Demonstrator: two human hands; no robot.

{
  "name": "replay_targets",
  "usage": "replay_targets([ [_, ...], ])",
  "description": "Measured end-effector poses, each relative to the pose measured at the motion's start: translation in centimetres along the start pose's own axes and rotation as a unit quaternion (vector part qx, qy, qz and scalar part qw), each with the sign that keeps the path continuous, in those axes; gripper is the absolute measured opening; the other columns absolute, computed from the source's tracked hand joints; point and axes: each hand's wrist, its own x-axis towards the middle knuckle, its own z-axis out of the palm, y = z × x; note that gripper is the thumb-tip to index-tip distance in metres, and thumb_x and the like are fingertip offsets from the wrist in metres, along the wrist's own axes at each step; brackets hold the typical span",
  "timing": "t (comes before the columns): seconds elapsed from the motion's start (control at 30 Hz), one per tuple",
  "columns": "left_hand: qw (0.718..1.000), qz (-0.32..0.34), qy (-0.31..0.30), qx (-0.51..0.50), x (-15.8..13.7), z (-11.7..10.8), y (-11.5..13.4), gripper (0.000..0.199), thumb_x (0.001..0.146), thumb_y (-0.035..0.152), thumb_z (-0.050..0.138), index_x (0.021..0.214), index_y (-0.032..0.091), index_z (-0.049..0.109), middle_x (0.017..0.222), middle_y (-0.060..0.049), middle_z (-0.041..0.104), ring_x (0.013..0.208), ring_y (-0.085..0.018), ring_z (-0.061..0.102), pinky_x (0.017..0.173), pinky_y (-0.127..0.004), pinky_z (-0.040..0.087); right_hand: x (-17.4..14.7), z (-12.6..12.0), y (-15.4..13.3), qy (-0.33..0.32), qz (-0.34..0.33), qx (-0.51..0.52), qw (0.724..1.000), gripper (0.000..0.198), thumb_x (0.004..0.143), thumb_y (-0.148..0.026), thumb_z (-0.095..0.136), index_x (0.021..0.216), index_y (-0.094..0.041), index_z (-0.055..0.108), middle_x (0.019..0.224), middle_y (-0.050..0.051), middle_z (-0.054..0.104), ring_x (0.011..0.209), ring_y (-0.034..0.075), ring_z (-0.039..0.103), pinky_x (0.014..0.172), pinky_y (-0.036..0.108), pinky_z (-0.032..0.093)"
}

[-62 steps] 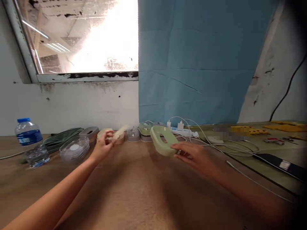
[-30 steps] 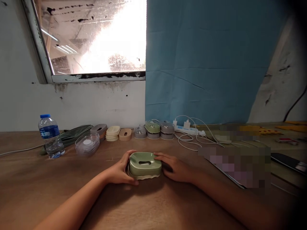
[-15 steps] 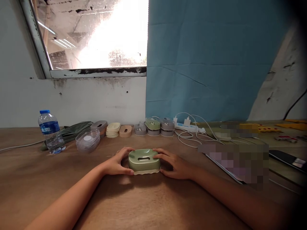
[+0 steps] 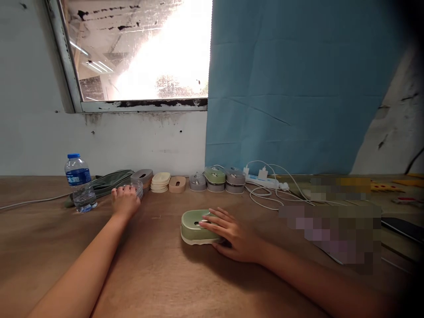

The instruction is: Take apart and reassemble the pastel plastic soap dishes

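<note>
A green oval soap box [image 4: 192,225] with a slot in its top and a cream wavy rim below rests on the table. My right hand [image 4: 233,234] lies over its right end, fingers across the top and thumb low on the near side. Farther left and back, my left hand [image 4: 126,202] curls its fingers over the stacked clear plastic lids [image 4: 138,187]. Most of that stack is hidden behind the hand, so how many lids it grips does not show.
A water bottle [image 4: 79,183] and a dark green pouch [image 4: 106,183] stand left. Along the wall are cream trays [image 4: 160,182], a tan soap box [image 4: 177,184] and lidded grey boxes [image 4: 235,180]. A power strip [image 4: 263,181] with white cables lies right, near a black phone-like object [image 4: 402,227].
My left hand has left the green soap box and reached back left to the clear lids. My right hand has slid farther over the box's top. The view has shifted slightly.
</note>
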Motion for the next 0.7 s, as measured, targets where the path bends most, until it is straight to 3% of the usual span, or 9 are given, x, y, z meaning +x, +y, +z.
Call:
replay_targets([
  [0.2, 0.999, -0.01, -0.033, 0.022, -0.09, 0.2, -0.17, 0.029, 0.077, 0.018, 0.04, 0.083, 0.01, 0.067, 0.092, -0.017, 0.062, 0.091, -0.031, 0.053, 0.08, -0.041, 0.032, 0.42, 0.33, -0.54, 0.008, -0.019, 0.027, 0.999, 0.044, 0.091, -0.025, 0.042, 0.134, -0.024, 0.037, 0.127, 0.006, 0.052, 0.118, 0.021, 0.043, 0.106, 0.044, 0.028],
  [0.43, 0.991, -0.094, -0.039, -0.088, 0.3, 0.52, -0.45, 0.029, 0.07, 0.021, 0.048, 0.093, 0.017, 0.065, 0.091, -0.014, 0.06, 0.092, -0.032, 0.053, 0.077, -0.039, 0.036, 0.3, 0.04, -0.57, -0.005, -0.007, 0.034, 0.999, 0.042, 0.092, -0.023, 0.041, 0.134, -0.023, 0.038, 0.123, 0.006, 0.053, 0.114, 0.02, 0.045, 0.103, 0.041, 0.032],
  [0.57, 0.987, -0.107, 0.009, -0.116, 0.02, 0.57, -0.5, 0.027, 0.073, 0.023, 0.047, 0.094, 0.019, 0.063, 0.091, -0.011, 0.06, 0.091, -0.03, 0.052, 0.076, -0.037, 0.036, 0.14, -0.18, -0.77, -0.004, -0.004, 0.029, 1.0, 0.042, 0.092, -0.024, 0.041, 0.134, -0.024, 0.037, 0.124, 0.006, 0.053, 0.116, 0.021, 0.044, 0.102, 0.041, 0.033],
  [0.7, 0.985, -0.081, 0.112, -0.1, -0.37, -0.13, -0.35, 0.027, 0.079, 0.025, 0.044, 0.099, 0.017, 0.06, 0.09, -0.01, 0.059, 0.09, -0.028, 0.051, 0.082, -0.038, 0.033, -0.11, -0.35, -0.95, -0.027, -0.025, 0.031, 0.999, 0.044, 0.089, -0.021, 0.043, 0.134, -0.021, 0.039, 0.127, 0.006, 0.052, 0.118, 0.021, 0.043, 0.103, 0.04, 0.032],
])
